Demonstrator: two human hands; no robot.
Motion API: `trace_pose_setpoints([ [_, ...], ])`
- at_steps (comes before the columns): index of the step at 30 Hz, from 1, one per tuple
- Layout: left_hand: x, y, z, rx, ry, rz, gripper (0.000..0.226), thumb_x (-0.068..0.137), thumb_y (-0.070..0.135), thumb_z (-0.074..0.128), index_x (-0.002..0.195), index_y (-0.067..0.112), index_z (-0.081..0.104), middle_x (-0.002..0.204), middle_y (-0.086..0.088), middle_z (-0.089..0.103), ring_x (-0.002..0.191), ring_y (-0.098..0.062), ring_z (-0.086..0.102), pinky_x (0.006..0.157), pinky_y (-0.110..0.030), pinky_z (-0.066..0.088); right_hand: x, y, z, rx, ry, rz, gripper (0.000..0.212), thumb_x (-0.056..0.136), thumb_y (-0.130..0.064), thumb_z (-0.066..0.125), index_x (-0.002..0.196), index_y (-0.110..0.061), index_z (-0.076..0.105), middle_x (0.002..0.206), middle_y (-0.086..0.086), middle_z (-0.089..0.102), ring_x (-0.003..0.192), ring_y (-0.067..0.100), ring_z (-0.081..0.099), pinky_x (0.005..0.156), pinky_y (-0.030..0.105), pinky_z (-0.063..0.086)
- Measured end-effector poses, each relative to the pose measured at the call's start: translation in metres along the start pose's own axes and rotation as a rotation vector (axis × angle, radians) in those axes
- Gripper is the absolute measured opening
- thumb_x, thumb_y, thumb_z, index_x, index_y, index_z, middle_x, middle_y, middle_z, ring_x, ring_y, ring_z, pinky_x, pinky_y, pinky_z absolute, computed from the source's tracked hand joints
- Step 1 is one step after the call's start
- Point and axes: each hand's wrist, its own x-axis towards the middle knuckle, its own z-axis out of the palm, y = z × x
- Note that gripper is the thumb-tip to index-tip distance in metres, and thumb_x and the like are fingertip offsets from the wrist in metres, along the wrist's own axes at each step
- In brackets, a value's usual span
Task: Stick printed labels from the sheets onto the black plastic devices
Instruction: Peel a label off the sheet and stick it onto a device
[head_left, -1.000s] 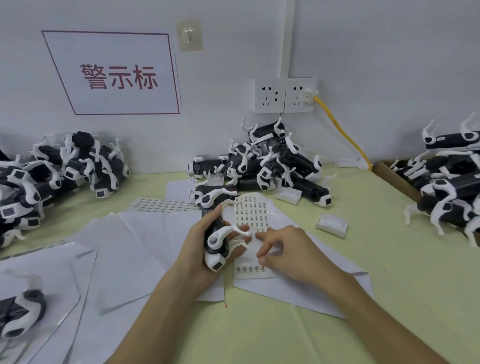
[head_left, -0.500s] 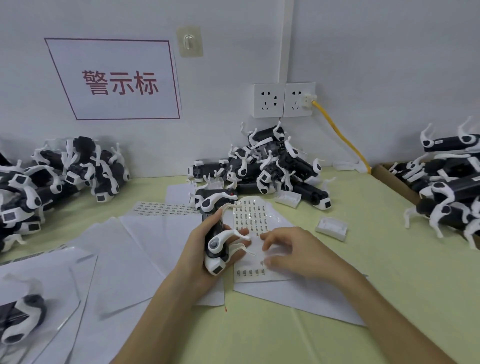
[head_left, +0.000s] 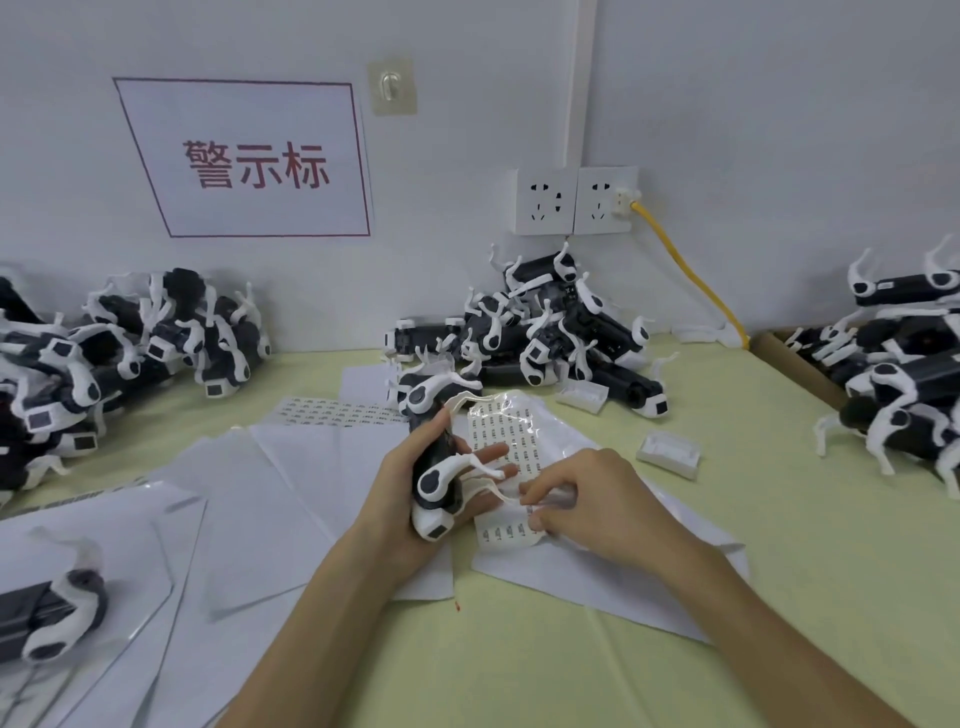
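Observation:
My left hand (head_left: 400, 488) grips a black plastic device with white arms (head_left: 439, 486), held upright at the table's middle. Just right of it lies a label sheet (head_left: 501, 431) printed with rows of small labels, its top edge curled up. My right hand (head_left: 587, 493) rests on the lower part of that sheet, its thumb and curled fingertips pinching at a label near the lowest rows. Whether a label is lifted is hidden by the fingers. A second label sheet (head_left: 332, 410) lies flat farther back left.
Piles of black and white devices sit at the left (head_left: 119, 353), at the back middle (head_left: 545, 332) and in a cardboard box (head_left: 795, 358) on the right. One device (head_left: 47, 618) lies near left. White backing papers (head_left: 249, 499) cover the table. Two small white trays (head_left: 667, 452) lie right.
My right hand has slid a little down the label sheet and its fingers have curled tighter. My left hand keeps the device in the same spot.

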Motion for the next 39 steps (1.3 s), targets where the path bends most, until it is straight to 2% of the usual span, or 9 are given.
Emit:
trace_pose_setpoints([
  [10, -0.005, -0.001, 0.006, 0.111, 0.024, 0.003, 0.035, 0.082, 0.051, 0.067, 0.078, 0.019, 0.082, 0.126, -0.025, 0.068, 0.12, -0.041, 0.065, 0.116, -0.053, 0.039, -0.004, 0.002, 0.002, 0.007, 0.081, -0.045, 0.018, 0.071, -0.029, 0.085, 0.079, -0.043, 0.076, 0.063, -0.018, 0.064, 0.066, -0.002, 0.056, 0.06, 0.015, 0.038],
  [12, -0.007, -0.001, 0.009, 0.126, 0.045, 0.007, 0.036, 0.081, 0.052, 0.067, 0.076, 0.02, 0.081, 0.125, -0.024, 0.069, 0.118, -0.039, 0.067, 0.111, -0.049, 0.043, -0.004, 0.002, 0.001, 0.041, 0.042, -0.048, 0.021, 0.07, -0.029, 0.083, 0.079, -0.047, 0.076, 0.072, -0.023, 0.069, 0.076, -0.006, 0.061, 0.068, 0.015, 0.045],
  [14, -0.008, -0.001, 0.01, 0.128, 0.066, 0.011, 0.035, 0.08, 0.052, 0.068, 0.074, 0.02, 0.081, 0.123, -0.023, 0.07, 0.116, -0.038, 0.069, 0.108, -0.047, 0.046, -0.003, 0.002, -0.001, 0.095, 0.013, -0.059, 0.015, 0.074, -0.028, 0.081, 0.079, -0.041, 0.077, 0.087, -0.022, 0.075, 0.094, -0.005, 0.066, 0.084, 0.024, 0.051],
  [18, -0.01, -0.002, 0.011, 0.12, 0.087, 0.017, 0.035, 0.079, 0.05, 0.07, 0.076, 0.018, 0.082, 0.123, -0.024, 0.07, 0.115, -0.039, 0.069, 0.109, -0.048, 0.047, -0.003, 0.004, -0.005, 0.082, -0.005, -0.09, 0.027, 0.075, -0.024, 0.082, 0.097, -0.039, 0.078, 0.098, -0.026, 0.073, 0.097, -0.011, 0.063, 0.081, 0.013, 0.046],
  [22, -0.012, -0.001, 0.012, 0.126, 0.094, 0.026, 0.035, 0.078, 0.051, 0.069, 0.074, 0.018, 0.082, 0.121, -0.024, 0.071, 0.114, -0.038, 0.069, 0.113, -0.051, 0.043, -0.003, 0.006, -0.003, 0.059, -0.049, -0.085, 0.02, 0.069, -0.03, 0.085, 0.082, -0.043, 0.077, 0.105, -0.028, 0.071, 0.094, -0.014, 0.059, 0.075, 0.009, 0.037],
  [26, -0.013, -0.002, 0.012, 0.134, 0.076, 0.045, 0.036, 0.079, 0.05, 0.07, 0.092, 0.019, 0.084, 0.123, -0.025, 0.07, 0.118, -0.041, 0.066, 0.116, -0.054, 0.039, -0.004, 0.005, -0.007, 0.032, -0.094, -0.132, 0.017, 0.07, -0.031, 0.084, 0.078, -0.043, 0.076, 0.103, -0.032, 0.07, 0.101, -0.012, 0.061, 0.079, 0.013, 0.038],
  [31, -0.011, -0.001, 0.012, 0.11, 0.059, 0.04, 0.034, 0.078, 0.05, 0.071, 0.079, 0.018, 0.082, 0.123, -0.025, 0.07, 0.12, -0.04, 0.065, 0.117, -0.054, 0.038, -0.005, -0.002, -0.022, 0.406, -0.218, -0.142, 0.012, 0.094, -0.023, 0.069, 0.09, -0.023, 0.081, 0.108, -0.011, 0.077, 0.108, 0.006, 0.069, 0.102, 0.035, 0.049],
  [35, -0.01, -0.001, 0.007, 0.056, -0.013, 0.034, 0.032, 0.083, 0.046, 0.069, 0.078, 0.018, 0.081, 0.122, -0.024, 0.071, 0.12, -0.04, 0.065, 0.119, -0.054, 0.034, 0.0, -0.002, -0.029, 0.86, -0.182, -0.024, 0.038, 0.098, -0.03, 0.045, 0.117, -0.016, 0.075, 0.125, -0.001, 0.072, 0.117, 0.02, 0.066, 0.096, 0.038, 0.05],
  [39, -0.007, -0.001, 0.004, -0.087, -0.059, 0.033, 0.033, 0.085, 0.041, 0.071, 0.082, 0.008, 0.071, 0.122, -0.028, 0.069, 0.121, -0.044, 0.064, 0.115, -0.054, 0.04, 0.002, -0.001, -0.024, 0.932, -0.168, 0.003, 0.045, 0.105, -0.02, 0.031, 0.124, -0.023, 0.072, 0.132, -0.005, 0.068, 0.118, 0.018, 0.062, 0.091, 0.035, 0.048],
])
